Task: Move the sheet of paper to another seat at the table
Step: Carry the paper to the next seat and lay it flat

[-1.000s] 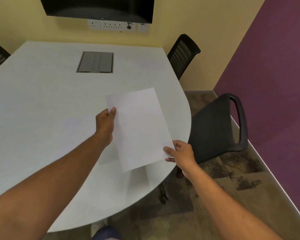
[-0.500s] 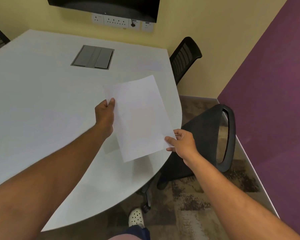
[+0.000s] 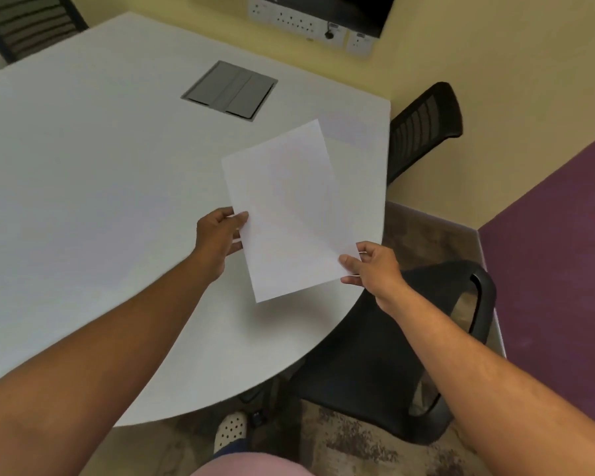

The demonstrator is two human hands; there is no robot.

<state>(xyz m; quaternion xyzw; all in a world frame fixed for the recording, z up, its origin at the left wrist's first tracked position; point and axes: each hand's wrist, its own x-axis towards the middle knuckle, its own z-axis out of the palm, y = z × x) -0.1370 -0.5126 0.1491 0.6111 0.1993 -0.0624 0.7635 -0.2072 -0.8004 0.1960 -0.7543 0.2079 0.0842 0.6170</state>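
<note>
Between the two hands, a blank white sheet of paper [image 3: 291, 214] is held in the air, just above the pale tabletop [image 3: 93, 187], where it casts a soft shadow. The left hand [image 3: 219, 237] pinches the sheet's left long edge, thumb on top and fingers curled beneath. The right hand [image 3: 371, 266] pinches the near right corner the same way, thumb above and fingers under. Both hands are closed on the paper; neither is free.

The sheet's long axis runs away from the person and leans slightly to the left, so its far short edge points toward the middle of the tabletop. Its near short edge hangs closest to the body, between the wrists. The right hand sits a little nearer to the body than the left and lies close to the tabletop's curved edge.

Just below and to the right of the right hand is a black chair [image 3: 392, 365], pushed up to the curved edge. Farther off, beyond the sheet and to the right, a second black chair [image 3: 423, 125] stands at the tabletop's far right side. Well ahead of the left hand, a grey cable hatch [image 3: 231, 91] is set flush in the tabletop. A third chair back [image 3: 28, 25] shows at the far left corner.

Judging by this, the paper is being carried and has not yet been laid down at a seat. The place in front of the near chair lies directly under the right hand.
</note>
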